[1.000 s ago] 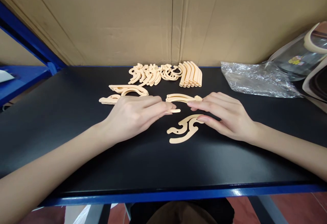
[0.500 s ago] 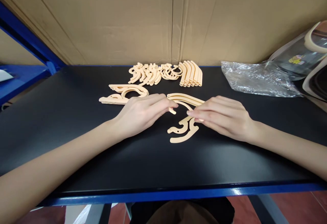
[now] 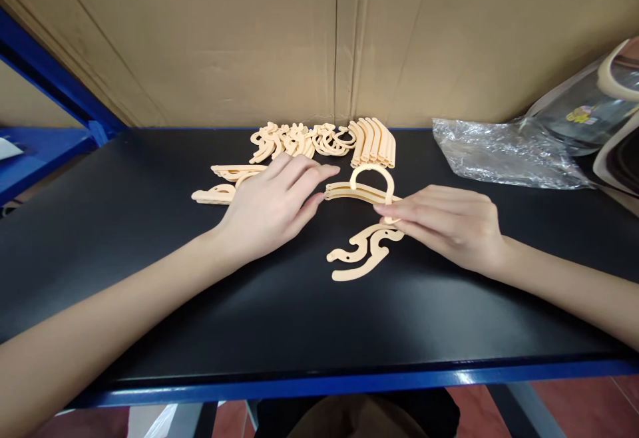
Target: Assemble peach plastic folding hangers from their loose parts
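Note:
My right hand [image 3: 444, 228] pinches the lower end of a cream plastic hanger hook [image 3: 382, 170], whose curved top stands up and opens to the left. My left hand [image 3: 279, 205] hovers to the left with its fingers apart and nothing in them. Just below my right fingers, two flat curved hanger pieces [image 3: 360, 266] lie side by side on the black tabletop. Behind the hook lie long curved hanger arms [image 3: 352, 190], partly hidden by my right hand. Folded hanger parts [image 3: 215, 194] rest beyond my left hand, which covers their right end.
Along the back lie a pile of small curved pieces [image 3: 284, 140], a heap of hooks [image 3: 333, 140] and a row of hanger arms [image 3: 374, 142]. Crumpled clear plastic [image 3: 509, 152] and a transparent container [image 3: 574, 118] sit at the right. A cardboard wall [image 3: 200, 45] stands behind.
My left hand has let go of the hook and moved up and left, its fingers spreading. The hook, in my right hand, now stands more upright.

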Demonstrator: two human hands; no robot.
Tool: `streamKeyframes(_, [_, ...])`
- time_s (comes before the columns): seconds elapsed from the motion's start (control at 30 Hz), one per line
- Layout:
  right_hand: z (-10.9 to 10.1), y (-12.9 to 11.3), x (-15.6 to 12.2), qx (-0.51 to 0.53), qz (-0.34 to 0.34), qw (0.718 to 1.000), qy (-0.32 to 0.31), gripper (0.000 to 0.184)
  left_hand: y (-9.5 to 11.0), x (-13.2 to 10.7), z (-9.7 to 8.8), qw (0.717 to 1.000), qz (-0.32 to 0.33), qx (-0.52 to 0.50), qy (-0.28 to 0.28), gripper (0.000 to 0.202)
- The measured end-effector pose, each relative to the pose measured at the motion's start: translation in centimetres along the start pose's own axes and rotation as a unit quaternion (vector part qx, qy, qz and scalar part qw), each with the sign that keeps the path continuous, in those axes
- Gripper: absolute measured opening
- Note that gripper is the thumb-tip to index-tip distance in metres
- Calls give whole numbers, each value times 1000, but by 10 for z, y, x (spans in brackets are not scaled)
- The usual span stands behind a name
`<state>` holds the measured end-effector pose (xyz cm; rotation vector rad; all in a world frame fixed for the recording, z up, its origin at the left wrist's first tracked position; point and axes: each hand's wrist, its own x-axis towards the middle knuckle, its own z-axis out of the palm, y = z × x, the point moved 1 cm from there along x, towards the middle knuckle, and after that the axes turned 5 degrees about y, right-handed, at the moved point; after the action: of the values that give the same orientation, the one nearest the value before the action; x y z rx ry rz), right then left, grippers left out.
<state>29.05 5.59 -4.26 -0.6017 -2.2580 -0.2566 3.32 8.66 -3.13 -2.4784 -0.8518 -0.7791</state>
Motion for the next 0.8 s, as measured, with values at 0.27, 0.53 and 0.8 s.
streamKeyframes(0.27, [-1, -2, 5, -4, 64, 998, 26, 31, -5, -1, 6, 997, 63, 21, -47, 24])
streamKeyframes(0.53, [2, 8, 3, 48, 81, 994, 51, 24, -4, 1, 5, 996, 62, 14, -57, 21])
streamKeyframes(0.8, [5, 6, 5, 74, 115, 991, 10, 45, 1, 1, 8, 997, 63, 24, -47, 20])
